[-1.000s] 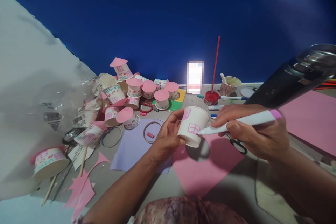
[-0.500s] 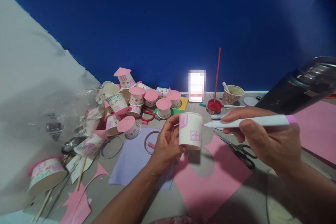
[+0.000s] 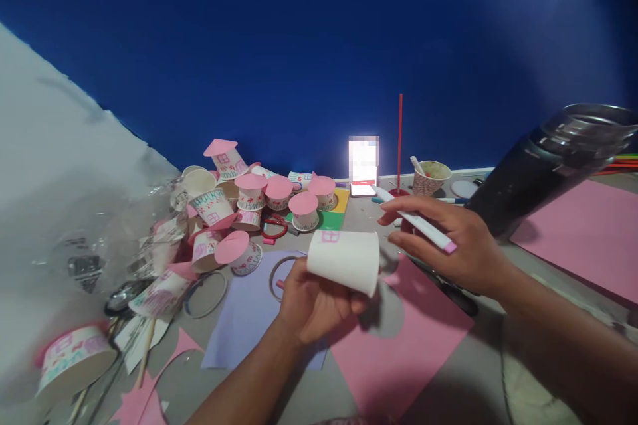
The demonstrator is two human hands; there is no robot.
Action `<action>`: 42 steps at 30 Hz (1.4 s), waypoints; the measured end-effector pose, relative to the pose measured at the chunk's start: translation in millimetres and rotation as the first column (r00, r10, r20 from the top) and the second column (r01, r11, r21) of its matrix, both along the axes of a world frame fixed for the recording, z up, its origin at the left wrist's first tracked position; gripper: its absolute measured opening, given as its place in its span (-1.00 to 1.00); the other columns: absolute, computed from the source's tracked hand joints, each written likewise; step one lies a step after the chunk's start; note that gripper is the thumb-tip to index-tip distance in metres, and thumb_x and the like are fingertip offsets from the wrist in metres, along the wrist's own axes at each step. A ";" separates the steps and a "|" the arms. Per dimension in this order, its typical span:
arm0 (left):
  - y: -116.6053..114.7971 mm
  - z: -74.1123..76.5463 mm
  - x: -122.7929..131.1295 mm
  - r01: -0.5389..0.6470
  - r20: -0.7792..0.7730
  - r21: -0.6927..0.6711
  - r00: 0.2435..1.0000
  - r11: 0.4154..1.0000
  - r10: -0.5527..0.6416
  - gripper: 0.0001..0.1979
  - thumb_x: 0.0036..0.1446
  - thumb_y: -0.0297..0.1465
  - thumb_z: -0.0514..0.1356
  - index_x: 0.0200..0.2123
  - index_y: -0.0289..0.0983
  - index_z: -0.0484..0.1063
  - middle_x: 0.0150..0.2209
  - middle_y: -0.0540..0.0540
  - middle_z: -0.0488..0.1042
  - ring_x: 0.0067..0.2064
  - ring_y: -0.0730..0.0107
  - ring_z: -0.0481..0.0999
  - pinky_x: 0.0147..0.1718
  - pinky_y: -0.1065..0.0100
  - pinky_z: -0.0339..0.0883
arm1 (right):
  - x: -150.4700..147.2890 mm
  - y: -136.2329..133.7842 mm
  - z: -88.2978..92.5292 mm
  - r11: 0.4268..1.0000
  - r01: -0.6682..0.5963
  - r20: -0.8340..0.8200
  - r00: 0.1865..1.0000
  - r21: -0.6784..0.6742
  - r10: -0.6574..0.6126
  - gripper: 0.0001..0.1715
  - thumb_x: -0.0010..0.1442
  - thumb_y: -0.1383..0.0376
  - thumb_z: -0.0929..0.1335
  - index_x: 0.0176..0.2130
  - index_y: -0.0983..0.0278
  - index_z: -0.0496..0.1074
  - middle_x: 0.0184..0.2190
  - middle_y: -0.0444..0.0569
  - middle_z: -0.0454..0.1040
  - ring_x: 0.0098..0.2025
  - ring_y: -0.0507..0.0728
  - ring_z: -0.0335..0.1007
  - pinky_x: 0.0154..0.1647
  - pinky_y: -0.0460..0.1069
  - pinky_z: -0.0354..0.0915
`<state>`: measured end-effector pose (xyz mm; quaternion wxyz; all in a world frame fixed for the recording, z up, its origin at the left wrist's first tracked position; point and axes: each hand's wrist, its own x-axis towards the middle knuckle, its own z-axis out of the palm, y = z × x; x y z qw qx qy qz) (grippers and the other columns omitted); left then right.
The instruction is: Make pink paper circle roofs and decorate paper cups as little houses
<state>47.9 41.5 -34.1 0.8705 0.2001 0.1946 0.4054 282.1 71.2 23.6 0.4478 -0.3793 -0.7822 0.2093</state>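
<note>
My left hand (image 3: 319, 305) holds a white paper cup (image 3: 346, 262) from below, tipped onto its side with the rim to the right. A pink window drawing shows on its upper side near the base. Right of the cup, my right hand (image 3: 448, 239) grips a white marker (image 3: 423, 226) with a pink end, its tip pointing up and left, apart from the cup. Under the hands lie a pink paper sheet (image 3: 423, 345) with a round hole and a lilac sheet (image 3: 234, 319).
Several decorated cups with pink paper tops, such as this cup (image 3: 304, 202), crowd the left. A lit phone (image 3: 363, 166) leans at the wall. A dark bottle (image 3: 528, 172) stands right, near a patterned cup (image 3: 431, 179). Scissors (image 3: 458, 295) lie partly hidden under my right hand.
My left hand has turned the cup from upright onto its side. My right hand has drawn the marker away from the cup and swung its tip upward.
</note>
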 end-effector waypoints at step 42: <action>49.9 -28.8 -2.5 0.658 -0.233 0.742 0.076 0.127 0.970 -0.18 -0.02 -0.62 0.39 0.27 -0.13 0.20 0.25 -0.33 0.32 0.29 -0.21 0.31 0.24 -0.16 0.19 | 19.0 0.8 -12.5 0.948 -0.033 -0.535 0.831 -0.318 -0.151 -0.69 0.34 0.06 0.42 -0.11 0.22 0.62 -0.44 -0.09 0.61 -0.55 -0.04 0.28 -0.59 -0.09 0.18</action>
